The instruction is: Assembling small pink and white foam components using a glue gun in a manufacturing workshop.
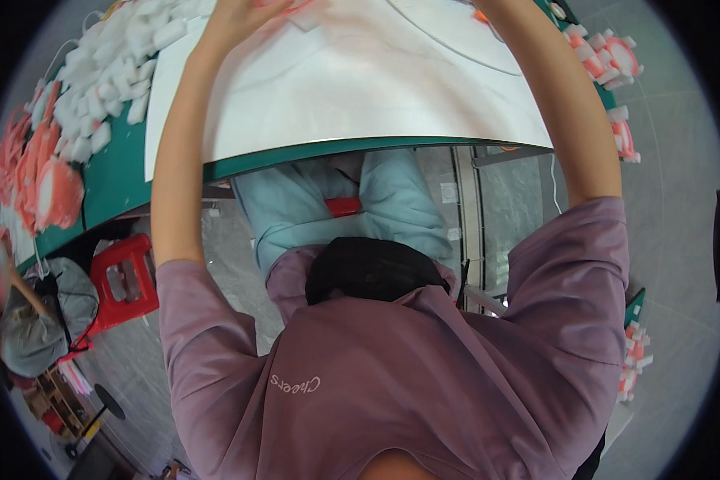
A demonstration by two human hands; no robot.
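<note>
My left hand (244, 18) reaches to the far edge of the picture, where its fingers are mostly cut off. Right beside it lies something pink and ring-like (298, 6), only partly in view; I cannot tell whether the hand grips it. Of my right hand only the wrist (500, 6) shows at the top edge, its fingers out of sight. Close to that wrist is a small orange object (480, 16). Both forearms stretch over a glossy white board (360, 100) on a green table.
White foam blocks (96, 84) are heaped at the far left. Pink and white foam pieces (56, 188) hang over the left table edge, with more (612, 60) along the right. A cable (448, 44) crosses the board. A red stool (128, 276) stands at left, near a seated person (28, 328).
</note>
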